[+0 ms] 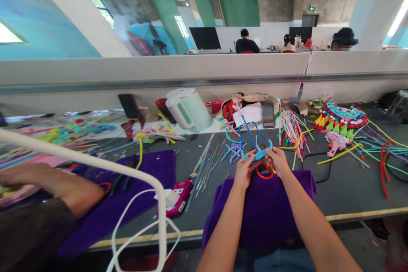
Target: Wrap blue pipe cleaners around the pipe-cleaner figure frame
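Observation:
Between my two hands is a blue pipe-cleaner piece [261, 153], with loops and a stem of blue pipe cleaner rising from it. My left hand [245, 169] pinches its left side, and my right hand [276, 160] pinches its right side. Red-handled scissors [265, 174] show just below the fingers; whether a hand touches them I cannot tell. Beneath my forearms a purple cloth [267, 212] drapes over the table edge. Purple pipe-cleaner pieces [235, 151] lie left of my hands.
At left, a co-worker's arm [73, 191] reaches over another purple cloth [156, 170]. A white tube frame [95, 157] crosses in front. A magenta power strip [180, 197], a pale green kettle [190, 109], pipe-cleaner bundles [293, 129], a glass jar [315, 110] and a glue gun [336, 142] are on the table.

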Motion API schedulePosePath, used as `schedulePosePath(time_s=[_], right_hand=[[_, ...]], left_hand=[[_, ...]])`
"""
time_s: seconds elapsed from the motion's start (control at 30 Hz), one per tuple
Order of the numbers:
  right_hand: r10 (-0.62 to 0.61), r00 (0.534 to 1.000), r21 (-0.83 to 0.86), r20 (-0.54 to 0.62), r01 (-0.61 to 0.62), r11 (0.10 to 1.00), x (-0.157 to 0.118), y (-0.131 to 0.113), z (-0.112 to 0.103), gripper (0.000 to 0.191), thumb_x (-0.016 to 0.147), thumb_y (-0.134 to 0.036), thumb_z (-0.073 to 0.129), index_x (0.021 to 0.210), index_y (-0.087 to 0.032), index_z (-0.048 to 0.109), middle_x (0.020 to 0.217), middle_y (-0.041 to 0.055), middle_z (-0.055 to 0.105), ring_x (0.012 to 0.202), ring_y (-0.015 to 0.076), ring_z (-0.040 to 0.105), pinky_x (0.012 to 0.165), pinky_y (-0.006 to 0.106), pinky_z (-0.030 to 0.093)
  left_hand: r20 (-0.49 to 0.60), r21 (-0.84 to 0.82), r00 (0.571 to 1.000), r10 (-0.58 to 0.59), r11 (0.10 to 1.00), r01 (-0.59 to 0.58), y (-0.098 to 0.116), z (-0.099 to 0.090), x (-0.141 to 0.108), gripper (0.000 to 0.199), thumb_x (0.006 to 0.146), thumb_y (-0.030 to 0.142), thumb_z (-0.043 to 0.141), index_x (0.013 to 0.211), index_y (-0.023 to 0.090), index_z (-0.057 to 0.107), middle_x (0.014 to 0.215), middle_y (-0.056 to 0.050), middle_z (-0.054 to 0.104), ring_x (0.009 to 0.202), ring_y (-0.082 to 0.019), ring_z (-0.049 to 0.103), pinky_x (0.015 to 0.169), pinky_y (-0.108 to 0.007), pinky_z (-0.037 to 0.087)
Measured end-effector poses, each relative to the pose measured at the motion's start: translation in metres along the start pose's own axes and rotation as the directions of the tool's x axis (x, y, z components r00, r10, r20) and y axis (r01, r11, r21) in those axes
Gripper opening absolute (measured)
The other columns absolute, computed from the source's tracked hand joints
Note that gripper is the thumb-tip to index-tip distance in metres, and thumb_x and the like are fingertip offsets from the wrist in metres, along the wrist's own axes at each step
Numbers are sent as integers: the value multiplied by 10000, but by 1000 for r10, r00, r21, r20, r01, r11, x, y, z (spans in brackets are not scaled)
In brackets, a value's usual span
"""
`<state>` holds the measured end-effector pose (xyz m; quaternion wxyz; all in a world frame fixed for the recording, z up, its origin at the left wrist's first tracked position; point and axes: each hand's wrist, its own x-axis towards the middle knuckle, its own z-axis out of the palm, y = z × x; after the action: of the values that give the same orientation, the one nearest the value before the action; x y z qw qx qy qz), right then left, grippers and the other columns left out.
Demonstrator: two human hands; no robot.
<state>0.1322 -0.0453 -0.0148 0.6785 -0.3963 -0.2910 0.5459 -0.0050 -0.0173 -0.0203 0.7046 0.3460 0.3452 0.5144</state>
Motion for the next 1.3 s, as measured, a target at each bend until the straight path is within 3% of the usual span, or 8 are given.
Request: schedulePosePath(time_s=[0.17, 0.47, 0.83, 1.1, 1.3], right_hand=[[7, 1000, -13, 1, -7, 1000, -1, 0, 0, 331, 639, -442, 736, 658, -163, 560, 478, -64, 531, 326, 35, 399, 320, 160, 346], [9, 1000, -18, -30, -10, 1000, -2, 2, 1, 344, 637, -455, 736, 655, -166, 549, 491, -64, 528, 334, 34, 392, 319, 162, 337], [-7, 994, -46, -107, 2, 999, -3, 8, 9, 365, 655, -495, 718, 761, -169, 592, 488, -78, 502, 325, 26, 338, 291, 147, 293], [-49, 993, -37, -111, 45, 998, -7, 3, 13, 371, 691, -479, 703, 872, -162, 635, 508, -75, 486, 357, 28, 339, 315, 145, 314], [-68, 991, -10, -113, 67, 998, -8, 0, 13, 301, 693, -448, 711, 737, -171, 602, 479, -87, 435, 353, 22, 303, 318, 140, 289]], left_hand=[[19, 13, 1000, -12, 1000, 11, 1, 0, -2, 431, 627, 219, 780, 1031, 128, 658, 865, -63, 715, 761, -179, 682, 708, -289, 568], [5, 14, 1000, 16, 1000, -16, 0, 0, -4, 407, 612, 209, 793, 990, 125, 667, 862, -55, 711, 712, -154, 677, 676, -264, 571], [-23, -66, 1000, 3, 998, -5, 8, 4, -5, 315, 687, 311, 733, 942, 133, 681, 883, -60, 694, 749, -169, 672, 650, -268, 583], [22, -64, 999, -29, 997, 30, 13, 6, -9, 358, 620, 172, 730, 971, 125, 681, 888, -67, 694, 696, -161, 657, 614, -266, 572], [21, -78, 997, -74, 994, 75, 12, 8, -10, 371, 573, 119, 732, 941, 119, 687, 839, -56, 686, 651, -142, 634, 597, -261, 560]])
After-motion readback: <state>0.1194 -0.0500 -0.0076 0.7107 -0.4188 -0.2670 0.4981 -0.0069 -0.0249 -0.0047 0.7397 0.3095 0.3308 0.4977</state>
